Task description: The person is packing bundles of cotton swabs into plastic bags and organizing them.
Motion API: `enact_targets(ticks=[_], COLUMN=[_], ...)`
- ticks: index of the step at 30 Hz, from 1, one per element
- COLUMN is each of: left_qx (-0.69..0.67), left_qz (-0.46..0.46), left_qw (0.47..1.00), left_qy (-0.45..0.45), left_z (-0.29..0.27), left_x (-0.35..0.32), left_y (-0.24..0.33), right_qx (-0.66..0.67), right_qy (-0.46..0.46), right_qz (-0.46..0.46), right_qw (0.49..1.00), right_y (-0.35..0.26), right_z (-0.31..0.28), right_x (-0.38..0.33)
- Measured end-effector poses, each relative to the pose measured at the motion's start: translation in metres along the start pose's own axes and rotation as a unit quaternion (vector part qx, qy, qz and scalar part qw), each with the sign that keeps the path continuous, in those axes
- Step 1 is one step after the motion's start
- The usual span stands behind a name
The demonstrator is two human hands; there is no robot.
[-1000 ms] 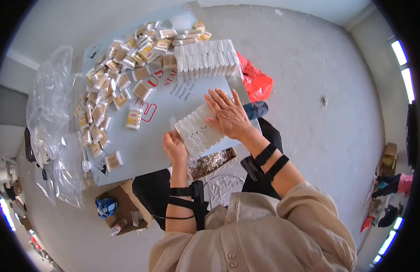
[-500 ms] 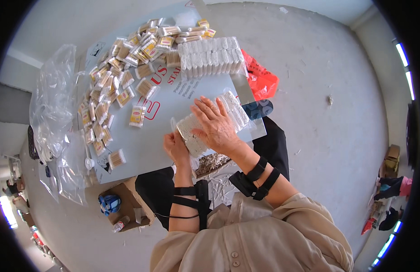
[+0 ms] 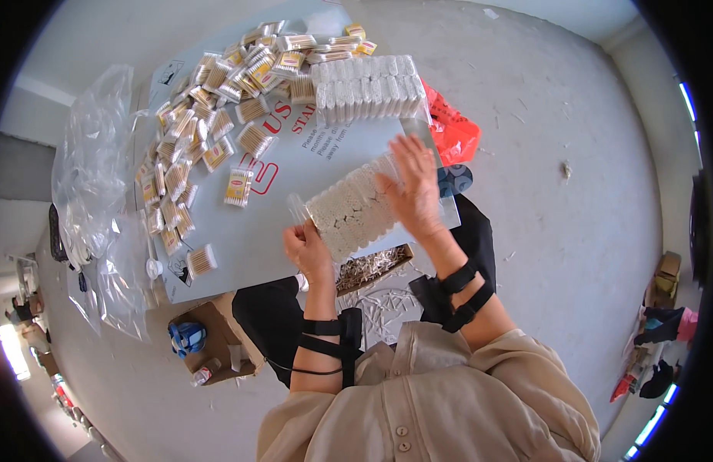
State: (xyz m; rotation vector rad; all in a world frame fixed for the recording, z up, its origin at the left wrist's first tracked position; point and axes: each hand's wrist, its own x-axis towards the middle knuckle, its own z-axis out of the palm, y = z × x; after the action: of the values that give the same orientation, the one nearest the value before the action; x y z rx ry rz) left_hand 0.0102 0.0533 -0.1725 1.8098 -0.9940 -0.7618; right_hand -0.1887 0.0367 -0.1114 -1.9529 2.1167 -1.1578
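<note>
Evidently, the work has been carried only part of the way. One block (image 3: 368,92) of white-tipped packs, ranged in tight rows and wrapped in clear film, is set at the far right of the table (image 3: 241,250); by its look it can be judged complete. The bundle (image 3: 352,209) is laid on the table near its front edge, between the hands. Its packs are already lined up in rows under clear film, but a loose flap (image 3: 296,206) is left sticking out at the left end, and whether that end is sealed cannot be told.

The bundle's near left corner is gripped by the left hand (image 3: 308,250), its fingers curled in close. The right hand (image 3: 415,189) is spread wide over the right end, with nothing grasped; whether the palm is pressed down cannot be told, as the fingers are blurred. Much appears to be left: many loose packs (image 3: 176,179) are heaped along the left and far sides, not yet put in rows.
</note>
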Motion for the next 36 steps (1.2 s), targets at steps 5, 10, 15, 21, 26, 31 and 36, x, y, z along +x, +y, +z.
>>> enact_targets(ticks=[5, 10, 15, 21, 26, 31, 36], left_qx=[0.018, 0.14, 0.109, 0.089, 0.102, 0.095, 0.033], left_qz=[0.098, 0.155, 0.109, 0.186, 0.167, 0.177, 0.17], left_qw=[0.994, 0.977, 0.987, 0.978, 0.981, 0.979, 0.984], left_qy=[0.035, 0.041, -0.044, -0.016, -0.012, -0.023, -0.042], left_z=[0.001, 0.011, 0.003, 0.014, 0.012, 0.014, 0.001], left_x=[0.002, 0.008, 0.022, 0.025, 0.032, 0.036, 0.041], left_y=[0.002, 0.025, 0.025, 0.02, 0.011, 0.005, 0.0], right_qx=[0.326, 0.413, 0.501, 0.49, 0.515, 0.475, 0.212], right_qy=[-0.185, -0.223, -0.206, -0.202, -0.2, -0.164, -0.161], right_qz=[0.195, 0.21, 0.231, 0.217, 0.219, 0.216, 0.1], right_qw=[0.907, 0.858, 0.809, 0.82, 0.805, 0.837, 0.959], right_y=[0.043, 0.048, 0.043, 0.049, 0.046, 0.04, 0.017], right_z=[-0.002, -0.003, -0.01, -0.015, -0.014, -0.007, -0.046], right_x=[-0.004, -0.022, -0.028, -0.035, -0.039, -0.037, -0.011])
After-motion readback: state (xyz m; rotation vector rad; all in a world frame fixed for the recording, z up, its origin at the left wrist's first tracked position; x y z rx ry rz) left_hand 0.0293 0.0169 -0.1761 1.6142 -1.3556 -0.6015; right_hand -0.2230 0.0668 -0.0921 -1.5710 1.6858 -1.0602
